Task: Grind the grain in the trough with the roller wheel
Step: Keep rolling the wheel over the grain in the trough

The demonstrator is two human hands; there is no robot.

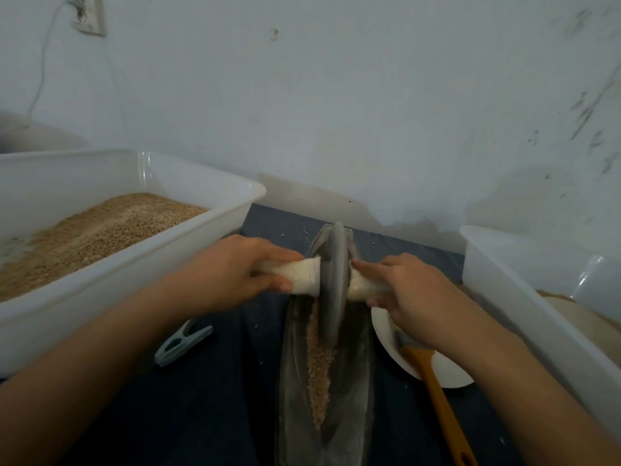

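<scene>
roller wheel (pixel 331 280): grey disc standing on edge in the groove, just past the middle of the view toward 12 o'clock, with a pale wrapped handle poking out each side.
left hand (pixel 232 270): fingers and thumb curled snug round the left handle stub, at the wheel's 9 o'clock.
right hand (pixel 408 290): wrapped round the right stub at the wheel's 3 o'clock, index finger lying along it toward the disc.
trough (pixel 353 381): long grey boat-shaped thing running from 6 o'clock up to 12 on the dark blue cloth (pixel 201 415).
grain (pixel 321 361): tan crushed line down the trough's groove, mostly on the near side of the wheel, toward 6.
left tub (pixel 141 264): big white plastic bin at 9 to 10 o'clock, holding a good layer of brown grain.
right tub (pixel 524 297): another white bin at 3 o'clock, contents hard to make out.
plate (pixel 437 364): white, at 4 o'clock from the wheel, partly under the right wrist.
brush (pixel 437 398): orange handle lying across the plate, pointing to 5.
clip (pixel 183 344): grey-green peg at 8 o'clock, just beside the left tub.
</scene>
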